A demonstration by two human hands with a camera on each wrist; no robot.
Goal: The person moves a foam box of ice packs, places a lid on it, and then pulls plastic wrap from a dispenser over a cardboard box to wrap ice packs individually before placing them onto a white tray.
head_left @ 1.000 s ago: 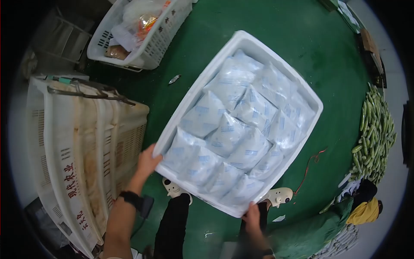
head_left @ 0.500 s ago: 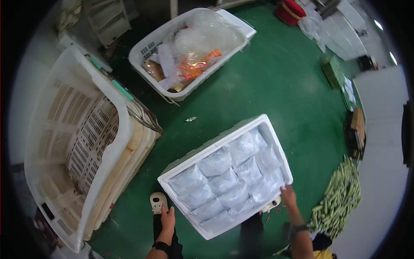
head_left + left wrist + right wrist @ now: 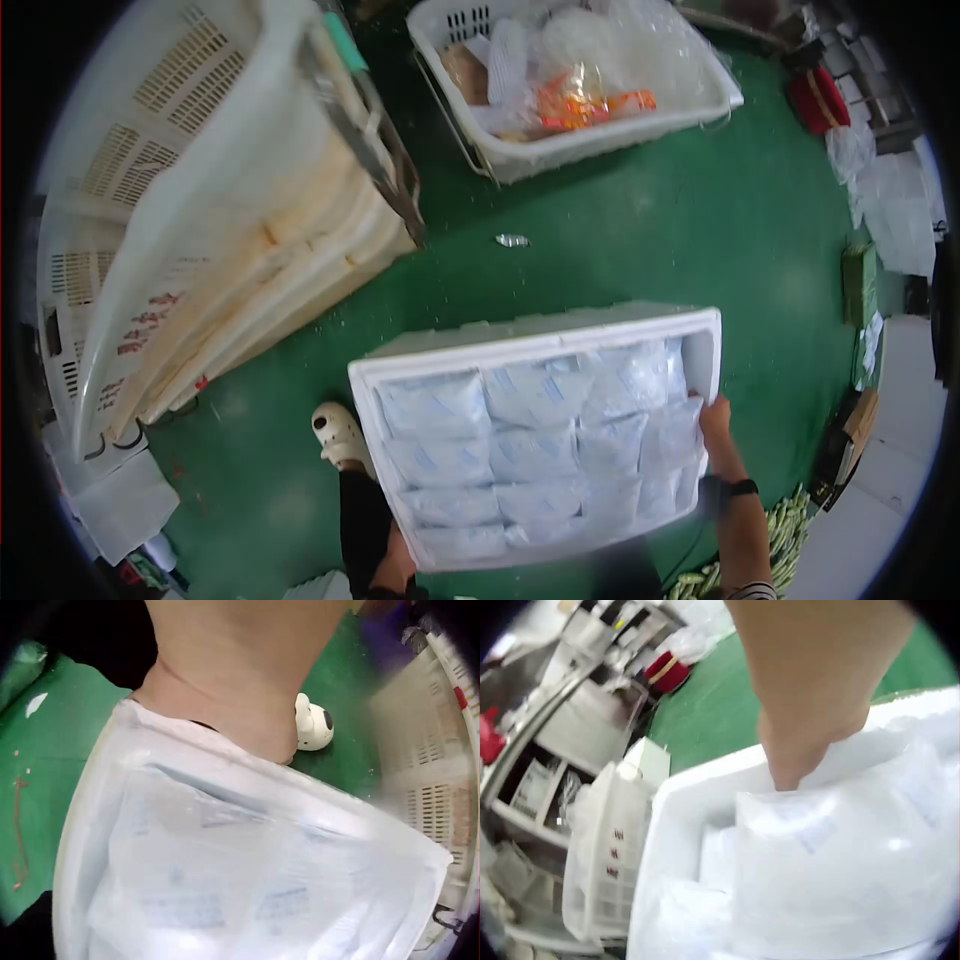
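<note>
A white foam box (image 3: 540, 343) is packed with rows of plump, clear ice packs (image 3: 535, 452) with pale blue print. It is tilted in front of the person's legs, its opening facing the head camera. My right hand (image 3: 714, 422) grips the box's right rim; in the right wrist view its thumb (image 3: 791, 761) hooks over the wall beside an ice pack (image 3: 840, 847). Low at the left side, my left hand (image 3: 398, 560) holds the box from outside. The left wrist view shows that hand (image 3: 225, 720) against the rim, its fingers hidden below.
Stacked white crates (image 3: 250, 260) stand to the left. A white basket (image 3: 600, 150) of plastic bags and wrappers sits ahead on the green floor (image 3: 620, 240). Long green vegetables (image 3: 790, 530) lie in a heap at lower right. A pale clog (image 3: 340, 435) shows beside the box.
The box has turned from a diagonal to nearly level in view. My left hand let go of its corner, then came back against its lower left side. The right hand stayed on the rim.
</note>
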